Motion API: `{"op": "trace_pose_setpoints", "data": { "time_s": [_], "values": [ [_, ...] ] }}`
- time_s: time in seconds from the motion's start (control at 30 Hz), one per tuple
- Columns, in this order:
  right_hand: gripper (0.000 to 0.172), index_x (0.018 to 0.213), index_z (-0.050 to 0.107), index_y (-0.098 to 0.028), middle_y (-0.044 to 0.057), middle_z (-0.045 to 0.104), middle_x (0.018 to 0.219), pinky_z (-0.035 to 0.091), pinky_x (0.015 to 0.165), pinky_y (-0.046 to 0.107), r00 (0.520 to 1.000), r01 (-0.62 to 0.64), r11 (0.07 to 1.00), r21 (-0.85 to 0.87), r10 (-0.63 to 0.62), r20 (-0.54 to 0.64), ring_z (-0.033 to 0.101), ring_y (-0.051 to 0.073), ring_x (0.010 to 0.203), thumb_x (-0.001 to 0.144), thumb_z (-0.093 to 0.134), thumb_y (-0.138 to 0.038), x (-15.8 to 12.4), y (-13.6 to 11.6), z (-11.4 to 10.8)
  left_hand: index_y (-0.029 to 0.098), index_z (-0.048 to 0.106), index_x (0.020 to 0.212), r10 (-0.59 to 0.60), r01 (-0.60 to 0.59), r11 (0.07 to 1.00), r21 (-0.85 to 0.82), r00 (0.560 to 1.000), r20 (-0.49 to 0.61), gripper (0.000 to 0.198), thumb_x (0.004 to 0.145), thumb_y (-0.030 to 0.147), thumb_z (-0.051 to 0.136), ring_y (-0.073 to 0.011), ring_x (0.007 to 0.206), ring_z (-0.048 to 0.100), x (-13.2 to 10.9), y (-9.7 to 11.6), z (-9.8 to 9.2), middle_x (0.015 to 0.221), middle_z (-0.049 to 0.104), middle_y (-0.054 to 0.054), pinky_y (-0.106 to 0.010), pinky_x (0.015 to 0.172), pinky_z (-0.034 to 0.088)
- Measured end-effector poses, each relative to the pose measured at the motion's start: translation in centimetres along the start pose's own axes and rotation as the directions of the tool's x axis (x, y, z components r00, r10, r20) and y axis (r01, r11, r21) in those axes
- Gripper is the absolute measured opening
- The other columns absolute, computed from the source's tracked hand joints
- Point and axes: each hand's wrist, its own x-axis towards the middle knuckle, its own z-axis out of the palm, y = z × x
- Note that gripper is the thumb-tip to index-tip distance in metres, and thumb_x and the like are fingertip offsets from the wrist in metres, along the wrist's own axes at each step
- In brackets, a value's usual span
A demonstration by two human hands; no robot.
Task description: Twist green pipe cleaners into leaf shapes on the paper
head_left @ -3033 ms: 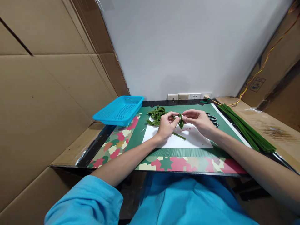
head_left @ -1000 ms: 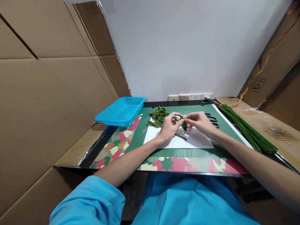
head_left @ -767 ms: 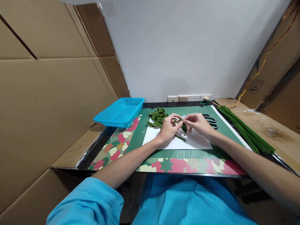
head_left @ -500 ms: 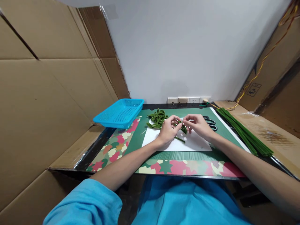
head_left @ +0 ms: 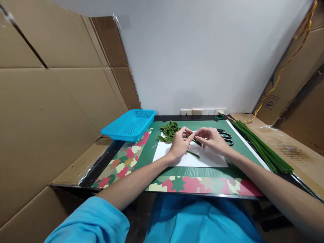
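Observation:
My left hand (head_left: pixel 179 144) is closed in a pinch on a bent green pipe cleaner (head_left: pixel 197 143) over the white paper. Facing it, my right hand (head_left: pixel 212 139) pinches the same piece, its fingertips close to those of my left hand. Part of the bend is hidden behind the fingers. A straight green stem end (head_left: pixel 193 154) sticks out below my left hand. Looped, leaf-like green pipe cleaners (head_left: pixel 170 129) lie in a pile beyond my left hand. Just past my right hand are the dark handles of scissors (head_left: pixel 227 136), their blades hidden.
A white sheet (head_left: pixel 210 162) lies on a green mat (head_left: pixel 145 158) with a patterned border. At the back left stands a blue perforated basket (head_left: pixel 126 130). A bundle of straight green pipe cleaners (head_left: pixel 263 146) lies to the right. Cardboard (head_left: pixel 63 111) walls the left; sockets (head_left: pixel 197 112) line the back.
The view has tilted slightly. Both hands stay pinched together on the pipe cleaner; my right fingers have shifted a little, and the bent part below them now shows as a narrower strip.

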Motion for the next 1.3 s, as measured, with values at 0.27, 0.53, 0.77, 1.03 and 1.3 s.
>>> {"op": "trace_pose_setpoints", "data": {
  "time_s": [0.27,0.53,0.77,1.03,1.3],
  "values": [
    [0.031,0.091,0.076,-0.017,0.007,0.074,0.078,0.061,0.055,0.030,0.995,0.026,0.999,-0.045,-0.030,-0.093,0.067,0.018,0.067,0.085,0.077,-0.048,-0.1,-0.4,0.0,0.018,0.067,0.096,-0.011,0.012,0.998,0.068,1.000,-0.019,0.040,0.090,0.056,0.076,-0.0072,0.053,0.053,0.2,0.0,-0.3,0.092,0.069,-0.003,-0.022,0.045,0.041],
    [0.029,0.090,0.077,-0.017,0.006,0.073,0.076,0.060,0.056,0.031,0.987,0.057,0.997,-0.054,-0.064,-0.149,0.066,0.017,0.063,0.089,0.074,-0.046,-0.4,-1.2,0.0,0.017,0.063,0.084,-0.018,0.022,0.991,0.134,0.999,-0.036,0.046,0.091,0.062,0.072,-0.0074,0.050,0.051,0.4,-0.2,-0.4,0.083,0.069,-0.001,-0.024,0.047,0.039],
    [0.036,0.097,0.077,-0.015,0.010,0.079,0.089,0.062,0.060,0.032,0.994,0.044,0.998,-0.049,-0.048,-0.101,0.074,0.020,0.065,0.088,0.078,-0.050,-0.3,-0.9,-0.2,0.018,0.060,0.084,-0.002,0.001,0.989,0.147,1.000,0.005,0.044,0.094,0.060,0.068,-0.0081,0.050,0.052,0.3,-0.3,-0.4,0.080,0.066,0.000,-0.024,0.048,0.039],
    [0.035,0.095,0.080,-0.015,0.010,0.080,0.088,0.066,0.063,0.033,0.997,0.045,0.998,-0.047,-0.048,-0.061,0.077,0.021,0.064,0.093,0.072,-0.049,-0.2,-0.3,0.1,0.019,0.058,0.086,0.004,-0.011,0.992,0.124,0.998,0.055,0.047,0.094,0.064,0.067,-0.0076,0.049,0.051,0.2,-0.3,-0.1,0.079,0.064,0.001,-0.024,0.047,0.039],
    [0.031,0.094,0.078,-0.016,0.009,0.079,0.086,0.063,0.059,0.032,0.987,0.075,0.994,-0.078,-0.085,-0.135,0.076,0.021,0.062,0.094,0.070,-0.046,-0.3,-0.4,0.6,0.018,0.058,0.087,0.002,-0.008,0.994,0.105,0.998,0.058,0.044,0.095,0.060,0.069,-0.0079,0.055,0.052,0.2,0.0,-0.2,0.082,0.064,0.000,-0.022,0.051,0.039]
  ]
}}
